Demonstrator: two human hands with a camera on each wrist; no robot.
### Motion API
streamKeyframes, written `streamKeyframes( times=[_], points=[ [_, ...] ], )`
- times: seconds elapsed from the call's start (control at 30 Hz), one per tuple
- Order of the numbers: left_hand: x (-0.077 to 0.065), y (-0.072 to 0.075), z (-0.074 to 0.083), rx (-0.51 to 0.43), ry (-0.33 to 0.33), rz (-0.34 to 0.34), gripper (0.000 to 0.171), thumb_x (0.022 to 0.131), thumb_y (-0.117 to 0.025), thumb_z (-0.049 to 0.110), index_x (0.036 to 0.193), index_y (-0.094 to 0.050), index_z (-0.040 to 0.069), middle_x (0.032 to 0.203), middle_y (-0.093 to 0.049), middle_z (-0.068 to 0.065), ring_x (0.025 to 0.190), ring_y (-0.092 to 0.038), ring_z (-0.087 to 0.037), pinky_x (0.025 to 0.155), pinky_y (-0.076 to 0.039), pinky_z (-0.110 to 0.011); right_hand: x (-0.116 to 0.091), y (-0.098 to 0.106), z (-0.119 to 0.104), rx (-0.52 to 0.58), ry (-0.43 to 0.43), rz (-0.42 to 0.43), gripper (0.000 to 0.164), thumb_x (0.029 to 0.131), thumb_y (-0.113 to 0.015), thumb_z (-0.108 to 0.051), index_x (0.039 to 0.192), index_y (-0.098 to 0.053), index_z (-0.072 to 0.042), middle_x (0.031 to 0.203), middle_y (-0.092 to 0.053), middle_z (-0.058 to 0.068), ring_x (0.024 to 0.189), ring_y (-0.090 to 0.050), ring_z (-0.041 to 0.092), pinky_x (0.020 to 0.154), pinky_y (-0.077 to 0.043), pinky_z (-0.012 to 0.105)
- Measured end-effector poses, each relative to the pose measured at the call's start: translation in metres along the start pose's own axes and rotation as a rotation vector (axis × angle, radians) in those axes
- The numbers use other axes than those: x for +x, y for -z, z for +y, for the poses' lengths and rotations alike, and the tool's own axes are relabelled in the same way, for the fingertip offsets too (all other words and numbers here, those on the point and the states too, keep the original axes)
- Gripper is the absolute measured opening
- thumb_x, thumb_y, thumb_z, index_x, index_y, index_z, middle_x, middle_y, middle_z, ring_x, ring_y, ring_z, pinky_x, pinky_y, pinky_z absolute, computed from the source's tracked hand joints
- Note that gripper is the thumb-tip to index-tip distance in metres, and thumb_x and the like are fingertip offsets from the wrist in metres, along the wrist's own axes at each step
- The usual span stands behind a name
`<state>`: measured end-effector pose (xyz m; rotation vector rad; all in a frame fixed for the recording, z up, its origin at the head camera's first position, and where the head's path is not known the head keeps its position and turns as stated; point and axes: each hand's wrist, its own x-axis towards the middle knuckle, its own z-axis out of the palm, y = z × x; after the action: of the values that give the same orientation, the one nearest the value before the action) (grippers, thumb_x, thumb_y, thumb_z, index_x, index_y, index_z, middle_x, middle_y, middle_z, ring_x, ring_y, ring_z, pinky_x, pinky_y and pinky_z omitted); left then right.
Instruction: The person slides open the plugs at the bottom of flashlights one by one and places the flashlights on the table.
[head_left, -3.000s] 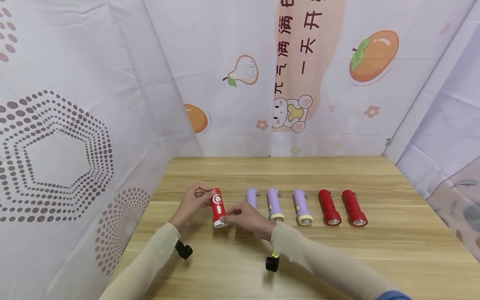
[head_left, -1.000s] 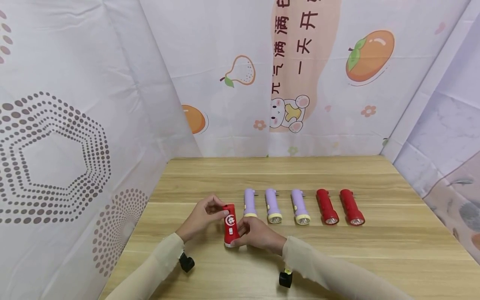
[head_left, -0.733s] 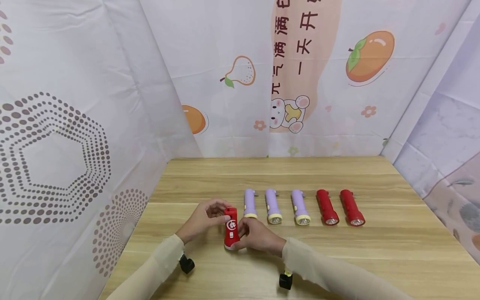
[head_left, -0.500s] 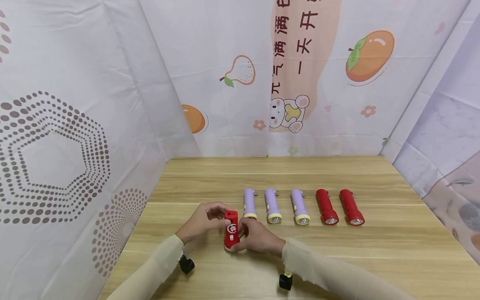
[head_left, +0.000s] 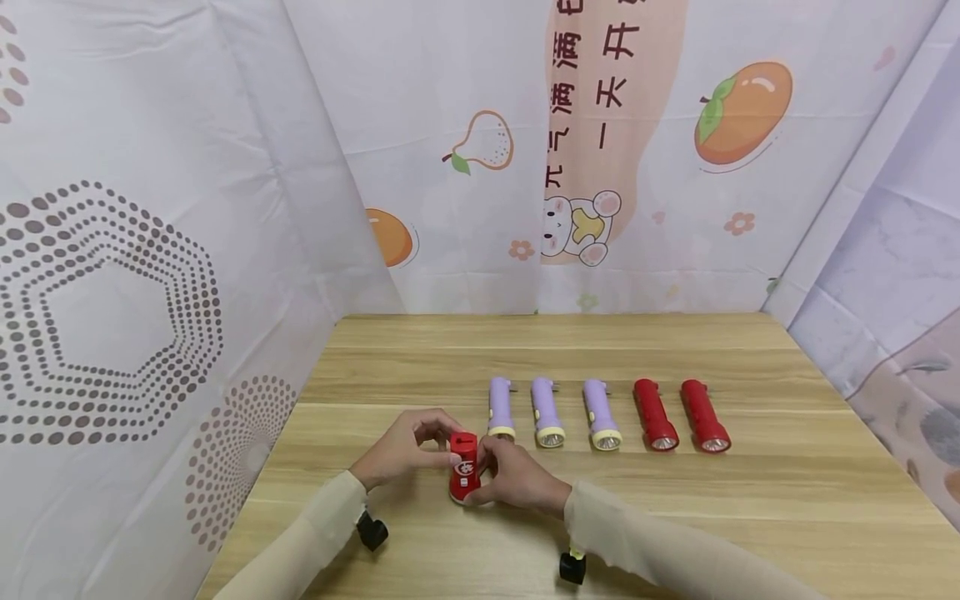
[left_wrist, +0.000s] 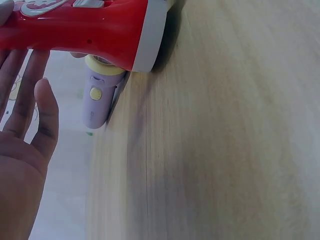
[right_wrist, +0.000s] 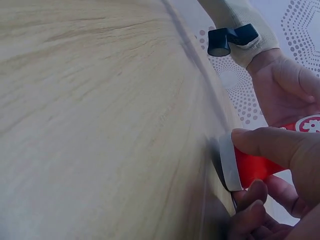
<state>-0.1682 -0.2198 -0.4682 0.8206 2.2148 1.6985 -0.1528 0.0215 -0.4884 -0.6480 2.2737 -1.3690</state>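
Observation:
A red flashlight [head_left: 464,479] with a white lens rim and a round white emblem stands nearly upright, lens end down and close over the wooden table. My left hand [head_left: 405,450] grips its upper part between thumb and fingers from the left. From the right, my right hand [head_left: 521,477] pinches its lower end near the rim. In the left wrist view, the white rim [left_wrist: 151,37] is right at the wood, with a dark shadow beside it. The right wrist view shows my right thumb [right_wrist: 265,145] across the red body just above the rim.
Behind the hands lies a row on the table [head_left: 637,525]: three purple flashlights with yellow rims [head_left: 545,408], then two red ones [head_left: 654,412] to their right. Printed curtains hang at the back [head_left: 420,292] and along both sides.
The red flashlight has come nearer and slightly right, both hands moving with it. It has tipped from leaning back with its lens showing to nearly upright, end cap up. The row is unchanged.

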Motion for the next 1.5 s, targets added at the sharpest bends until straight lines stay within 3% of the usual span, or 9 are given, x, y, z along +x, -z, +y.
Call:
streamKeyframes(
  times=[0.37, 0.7, 1.0, 1.5],
  points=[
    [-0.0028, 0.0020, 0.0005, 0.018, -0.024, -0.019, 0.029, 0.085, -0.086, 0.013, 0.111, -0.074, 0.016, 0.109, -0.072, -0.007, 0.096, -0.063, -0.025, 0.087, -0.051, -0.045, 0.0009, 0.0027, -0.0021, 0.004, 0.037, 0.010, 0.036, 0.076, -0.093, -0.019, 0.101, -0.067, -0.016, 0.097, -0.068, -0.008, 0.096, -0.062, 0.022, 0.083, -0.049, 0.030],
    [-0.0044, 0.0024, 0.0000, -0.011, 0.012, -0.050, 0.032, 0.084, -0.087, 0.014, 0.113, -0.074, 0.016, 0.112, -0.071, -0.008, 0.099, -0.062, -0.029, 0.090, -0.050, -0.047, 0.0005, 0.0053, 0.0024, -0.032, 0.065, 0.022, 0.034, 0.077, -0.092, -0.019, 0.101, -0.068, -0.017, 0.098, -0.069, -0.010, 0.094, -0.064, 0.018, 0.079, -0.050, 0.027],
    [-0.0057, 0.0058, 0.0037, -0.082, -0.002, -0.093, 0.019, 0.101, -0.065, 0.014, 0.118, -0.072, 0.009, 0.118, -0.071, -0.012, 0.105, -0.065, -0.027, 0.093, -0.054, -0.038, 0.0016, 0.0035, 0.0059, -0.039, 0.074, 0.016, 0.035, 0.076, -0.093, -0.020, 0.099, -0.067, -0.017, 0.098, -0.069, -0.010, 0.092, -0.064, 0.018, 0.078, -0.050, 0.028],
    [-0.0036, 0.0043, 0.0078, -0.074, 0.038, -0.073, 0.018, 0.101, -0.065, 0.013, 0.116, -0.072, 0.005, 0.115, -0.071, -0.013, 0.104, -0.066, -0.026, 0.092, -0.054, -0.035, 0.0025, 0.0040, 0.0064, -0.045, 0.071, 0.023, 0.034, 0.076, -0.094, -0.021, 0.097, -0.067, -0.017, 0.096, -0.068, -0.011, 0.090, -0.061, 0.017, 0.077, -0.049, 0.027]
  ],
)
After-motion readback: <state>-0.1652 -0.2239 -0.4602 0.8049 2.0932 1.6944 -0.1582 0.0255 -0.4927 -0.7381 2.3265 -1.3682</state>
